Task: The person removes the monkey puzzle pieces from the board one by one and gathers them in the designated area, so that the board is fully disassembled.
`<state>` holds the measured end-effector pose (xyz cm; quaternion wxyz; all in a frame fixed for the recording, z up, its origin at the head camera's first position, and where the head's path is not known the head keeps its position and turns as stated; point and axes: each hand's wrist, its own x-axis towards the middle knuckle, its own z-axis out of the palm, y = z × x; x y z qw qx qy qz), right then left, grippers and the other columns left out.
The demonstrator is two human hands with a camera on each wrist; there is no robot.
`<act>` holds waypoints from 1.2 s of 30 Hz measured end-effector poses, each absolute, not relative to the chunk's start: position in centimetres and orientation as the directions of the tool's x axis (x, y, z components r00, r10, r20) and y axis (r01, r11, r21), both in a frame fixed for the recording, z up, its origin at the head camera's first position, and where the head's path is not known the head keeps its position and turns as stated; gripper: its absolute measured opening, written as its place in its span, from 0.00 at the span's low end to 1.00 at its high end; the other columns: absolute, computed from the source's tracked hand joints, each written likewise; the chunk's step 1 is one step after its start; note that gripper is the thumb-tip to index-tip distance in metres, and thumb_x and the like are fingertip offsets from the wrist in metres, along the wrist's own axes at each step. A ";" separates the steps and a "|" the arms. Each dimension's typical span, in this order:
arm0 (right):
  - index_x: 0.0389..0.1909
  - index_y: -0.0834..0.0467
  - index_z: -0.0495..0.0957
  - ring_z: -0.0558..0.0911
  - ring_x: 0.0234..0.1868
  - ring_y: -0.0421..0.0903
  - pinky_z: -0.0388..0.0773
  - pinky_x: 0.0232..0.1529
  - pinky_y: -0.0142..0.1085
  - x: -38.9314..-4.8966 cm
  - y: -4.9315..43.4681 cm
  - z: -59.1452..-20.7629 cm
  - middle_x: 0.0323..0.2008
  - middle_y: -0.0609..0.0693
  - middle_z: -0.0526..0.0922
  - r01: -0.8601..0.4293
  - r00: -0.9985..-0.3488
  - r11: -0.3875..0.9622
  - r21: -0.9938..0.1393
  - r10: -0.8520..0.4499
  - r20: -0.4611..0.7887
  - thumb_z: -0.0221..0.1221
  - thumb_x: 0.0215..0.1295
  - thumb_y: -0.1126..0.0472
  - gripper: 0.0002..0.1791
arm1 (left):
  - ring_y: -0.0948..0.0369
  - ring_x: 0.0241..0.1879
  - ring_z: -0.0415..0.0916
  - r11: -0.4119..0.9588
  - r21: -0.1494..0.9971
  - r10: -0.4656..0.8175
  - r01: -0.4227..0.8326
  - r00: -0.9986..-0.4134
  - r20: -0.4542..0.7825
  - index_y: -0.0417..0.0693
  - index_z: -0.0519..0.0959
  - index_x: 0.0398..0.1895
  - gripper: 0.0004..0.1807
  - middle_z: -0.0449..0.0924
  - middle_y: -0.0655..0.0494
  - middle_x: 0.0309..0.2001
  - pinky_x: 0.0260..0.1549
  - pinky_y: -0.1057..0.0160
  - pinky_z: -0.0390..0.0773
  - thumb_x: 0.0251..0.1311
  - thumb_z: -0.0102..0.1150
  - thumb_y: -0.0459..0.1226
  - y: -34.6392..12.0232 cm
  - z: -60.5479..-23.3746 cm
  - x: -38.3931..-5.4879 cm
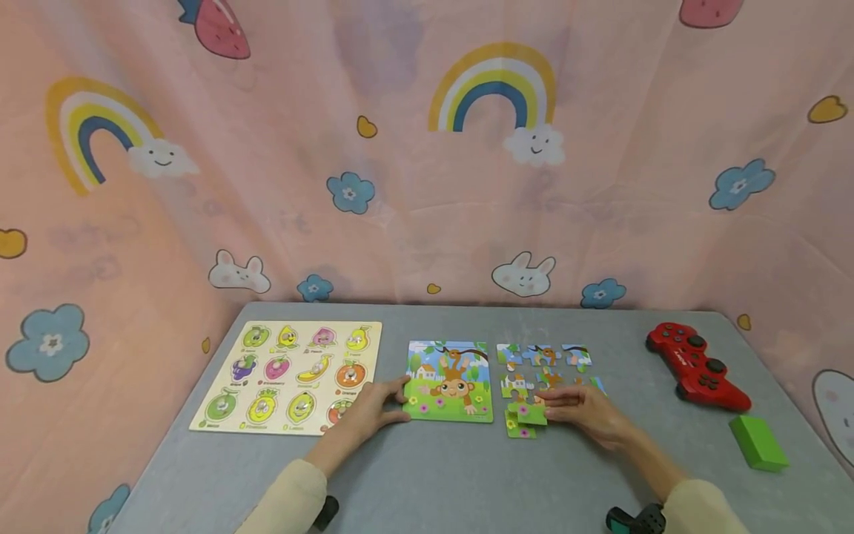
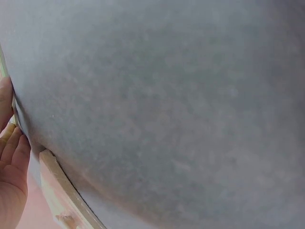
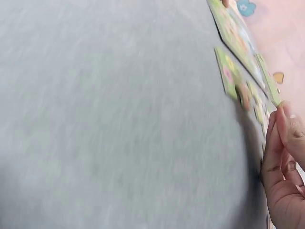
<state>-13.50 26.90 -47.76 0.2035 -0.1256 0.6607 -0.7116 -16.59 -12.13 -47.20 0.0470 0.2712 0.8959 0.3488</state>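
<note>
In the head view, a square monkey puzzle board (image 1: 448, 371) lies mid-table. My left hand (image 1: 373, 406) rests at its left edge, with the thumb by the lower corner and fingers higher up. My right hand (image 1: 587, 414) pinches a green jigsaw piece (image 1: 531, 414) with a pink flower between thumb and fingertips. That piece is held raised over another green piece (image 1: 523, 433) lying on the table. Several loose jigsaw pieces (image 1: 512, 385) lie in rows to the right of the board. The right wrist view shows the pinched piece (image 3: 269, 80) edge-on.
To the left lies a cream fruit picture board (image 1: 280, 377), partly behind my left hand. A red game controller (image 1: 697, 367) and a green block (image 1: 759, 443) are at the table's right side. A pink patterned curtain (image 1: 414, 245) hangs behind the grey table (image 1: 427, 482).
</note>
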 end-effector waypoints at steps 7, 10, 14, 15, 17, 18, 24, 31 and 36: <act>0.54 0.83 0.67 0.81 0.47 0.35 0.80 0.45 0.30 -13.0 29.1 -47.8 0.49 0.42 0.83 0.096 -0.885 0.014 -0.995 -0.457 -0.091 0.58 0.64 0.72 0.22 | 0.47 0.58 0.73 0.606 0.655 0.515 0.451 -0.850 0.108 0.42 0.79 0.30 0.09 0.75 0.40 0.58 0.56 0.51 0.72 0.49 0.71 0.35 -12.2 -47.3 -16.5; 0.54 0.83 0.67 0.81 0.47 0.34 0.80 0.44 0.30 -12.8 29.9 -47.9 0.49 0.41 0.83 0.094 -0.886 0.060 -0.994 -0.450 -0.111 0.59 0.64 0.70 0.24 | 0.47 0.58 0.73 0.612 0.650 0.512 0.451 -0.852 0.110 0.42 0.79 0.30 0.09 0.75 0.40 0.58 0.56 0.51 0.72 0.49 0.71 0.35 -12.3 -47.3 -16.5; 0.54 0.82 0.68 0.81 0.46 0.34 0.80 0.44 0.31 -12.6 30.8 -48.1 0.48 0.41 0.83 0.083 -0.885 0.092 -0.992 -0.452 -0.116 0.58 0.64 0.71 0.22 | 0.46 0.58 0.72 0.616 0.650 0.510 0.445 -0.854 0.101 0.42 0.79 0.30 0.09 0.74 0.39 0.59 0.56 0.51 0.72 0.49 0.71 0.35 -12.4 -47.3 -16.5; 0.53 0.83 0.68 0.81 0.46 0.34 0.80 0.44 0.31 -12.6 31.0 -48.1 0.48 0.42 0.83 0.072 -0.884 0.101 -0.992 -0.454 -0.110 0.58 0.64 0.71 0.22 | 0.46 0.59 0.72 0.615 0.653 0.510 0.442 -0.855 0.098 0.42 0.79 0.31 0.09 0.74 0.39 0.59 0.56 0.51 0.72 0.50 0.70 0.35 -12.4 -47.3 -16.5; 0.53 0.83 0.69 0.82 0.45 0.35 0.81 0.43 0.31 -12.6 31.2 -48.2 0.48 0.47 0.84 0.055 -0.883 0.123 -0.991 -0.457 -0.106 0.58 0.64 0.71 0.22 | 0.46 0.59 0.72 0.614 0.656 0.510 0.438 -0.855 0.094 0.42 0.79 0.31 0.09 0.74 0.39 0.59 0.56 0.50 0.72 0.50 0.70 0.35 -12.4 -47.3 -16.4; 0.53 0.82 0.69 0.82 0.45 0.35 0.81 0.42 0.31 -12.6 31.2 -48.1 0.49 0.50 0.84 0.042 -0.883 0.143 -0.989 -0.458 -0.104 0.59 0.64 0.71 0.22 | 0.46 0.59 0.72 0.614 0.658 0.509 0.436 -0.856 0.093 0.42 0.79 0.31 0.09 0.74 0.39 0.59 0.57 0.50 0.72 0.50 0.70 0.35 -12.4 -47.3 -16.4; 0.51 0.81 0.73 0.83 0.40 0.34 0.81 0.38 0.31 -12.7 31.0 -47.8 0.47 0.64 0.82 -0.084 -0.884 0.269 -0.959 -0.464 -0.053 0.60 0.63 0.69 0.21 | 0.46 0.58 0.72 0.611 0.657 0.507 0.442 -0.856 0.104 0.41 0.79 0.30 0.09 0.74 0.39 0.59 0.56 0.50 0.72 0.50 0.70 0.35 -12.3 -47.3 -16.3; 0.49 0.73 0.79 0.79 0.39 0.31 0.79 0.35 0.27 -12.6 31.0 -47.9 0.46 0.61 0.83 -0.234 -0.891 0.363 -0.902 -0.452 0.049 0.64 0.59 0.67 0.19 | 0.47 0.58 0.73 0.609 0.659 0.508 0.442 -0.855 0.103 0.40 0.80 0.33 0.09 0.75 0.40 0.58 0.56 0.51 0.72 0.50 0.70 0.34 -12.2 -47.1 -16.4; 0.50 0.73 0.78 0.78 0.38 0.31 0.79 0.35 0.27 -12.4 31.1 -48.2 0.45 0.63 0.83 -0.251 -0.894 0.364 -0.897 -0.443 0.071 0.63 0.60 0.68 0.18 | 0.48 0.57 0.74 0.615 0.652 0.509 0.445 -0.855 0.103 0.39 0.81 0.35 0.11 0.76 0.40 0.57 0.56 0.52 0.73 0.50 0.70 0.34 -12.0 -47.0 -16.4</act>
